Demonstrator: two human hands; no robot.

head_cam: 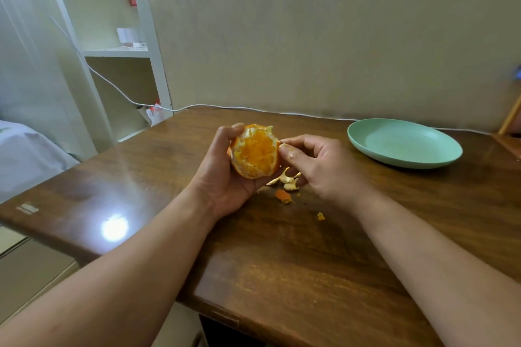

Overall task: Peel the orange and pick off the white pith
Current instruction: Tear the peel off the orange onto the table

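Tabletop (282,262) of dark glossy wood fills most of the view, with a white cable (225,106) running along its far edge by the wall. A pale green plate (406,163) sits well off to the right with nothing in it.

The left hand (222,177) is raised a little above the table near its middle, with its fingers and thumb curled round the orange (255,152), cradling it from behind and below. The right hand (315,166) is just beside the fruit, thumb and forefinger pinched together on the edge of the rind (248,175) at the orange's right side.

The face turned to the camera is already bare, showing wet, rather torn flesh, with white pith ragged round the rim. Rind appears to cover the back and underside. Peeling looks about halfway done, and pith picking is not properly begun.

Below the hands lie a few pale peel scraps (287,180), an orange scrap (282,196) and a tiny crumb (320,216).

The next move, I judge, is to pull that pinched edge away from the flesh. It calls for a gentle tug, since the segments look soft, while the left hand turns the fruit to offer fresh rind.
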